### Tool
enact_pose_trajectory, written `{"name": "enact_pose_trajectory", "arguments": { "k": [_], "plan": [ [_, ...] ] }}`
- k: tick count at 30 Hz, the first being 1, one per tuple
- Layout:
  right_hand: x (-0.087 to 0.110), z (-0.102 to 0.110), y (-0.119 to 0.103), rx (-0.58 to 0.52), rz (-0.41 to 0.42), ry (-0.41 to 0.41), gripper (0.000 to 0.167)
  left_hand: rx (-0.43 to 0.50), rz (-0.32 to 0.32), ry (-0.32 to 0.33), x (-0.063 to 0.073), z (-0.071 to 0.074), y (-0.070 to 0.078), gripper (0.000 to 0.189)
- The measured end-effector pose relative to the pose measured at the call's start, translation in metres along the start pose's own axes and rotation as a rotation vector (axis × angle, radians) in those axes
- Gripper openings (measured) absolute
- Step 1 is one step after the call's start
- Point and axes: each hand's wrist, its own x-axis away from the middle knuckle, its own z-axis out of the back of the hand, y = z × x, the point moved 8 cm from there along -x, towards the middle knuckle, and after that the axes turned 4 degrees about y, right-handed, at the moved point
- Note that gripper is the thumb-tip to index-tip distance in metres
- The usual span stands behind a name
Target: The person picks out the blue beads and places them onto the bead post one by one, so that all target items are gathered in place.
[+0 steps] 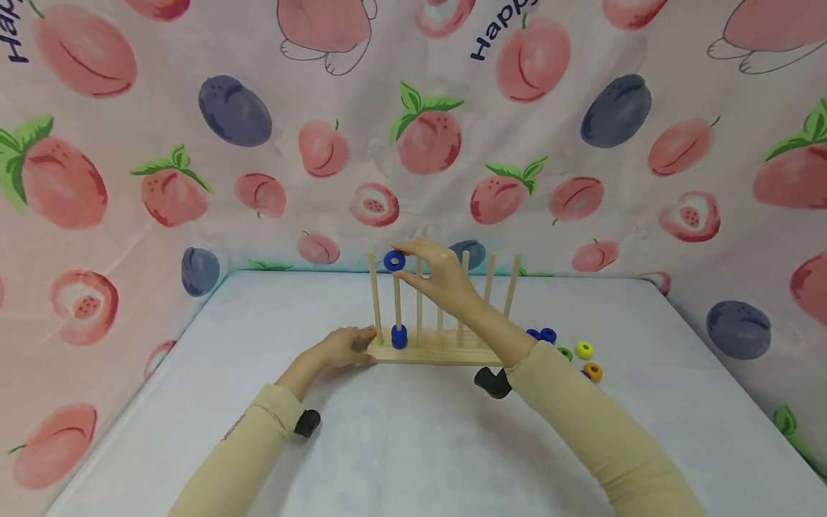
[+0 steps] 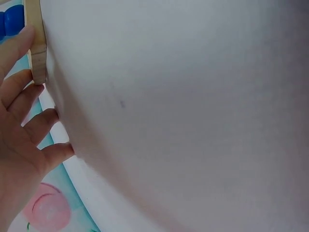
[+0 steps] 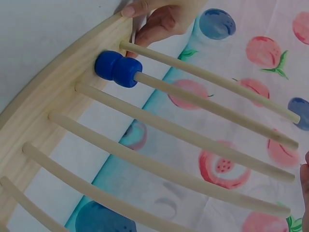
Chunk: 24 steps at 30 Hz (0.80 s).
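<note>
My right hand (image 1: 446, 278) pinches a blue ring-shaped bead (image 1: 389, 266) between thumb and fingers. It holds the bead at the top of the second peg (image 1: 397, 301) from the left, hole facing the head camera. Two blue beads (image 3: 126, 72) are stacked at the foot of that peg. The wooden peg rack (image 1: 439, 355) has several upright pegs in a long base. My left hand (image 1: 340, 348) grips the base's left end, thumb at the front edge. In the left wrist view the other fingers (image 2: 41, 126) spread beside that end.
Loose beads lie right of the rack, partly behind the right forearm: yellow (image 1: 584, 350), orange (image 1: 593, 370), green (image 1: 565, 353) and blue (image 1: 548, 335) ones. A fruit-print cloth (image 1: 413, 208) hangs behind the white table (image 1: 400, 445). Black devices (image 1: 494, 383) sit at both wrists.
</note>
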Motion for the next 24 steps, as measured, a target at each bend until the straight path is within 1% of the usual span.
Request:
{"name": "enact_pose_trajectory", "arguments": {
  "k": [3, 9, 12, 18, 21, 24],
  "plan": [
    [-0.004, 0.000, 0.002, -0.001, 0.004, 0.000, 0.039, 0.010, 0.019, -0.003, 0.000, 0.000, -0.001, 0.066],
    [-0.011, 0.002, 0.007, 0.013, -0.002, -0.004, 0.038, -0.003, -0.009, 0.002, 0.000, 0.000, 0.000, 0.064],
    [-0.015, 0.002, 0.013, 0.019, -0.043, -0.022, 0.038, -0.004, -0.018, 0.006, -0.001, 0.001, 0.001, 0.064],
    [-0.020, -0.002, 0.025, -0.044, -0.154, -0.058, 0.037, -0.002, -0.033, 0.007, -0.001, 0.001, 0.001, 0.063],
    [-0.020, -0.004, 0.028, -0.065, -0.194, -0.085, 0.037, 0.008, -0.038, 0.006, -0.001, 0.001, 0.002, 0.064],
    [-0.020, -0.006, 0.030, -0.072, -0.214, -0.108, 0.037, -0.001, -0.052, 0.009, -0.001, 0.001, 0.002, 0.063]
  ]
}}
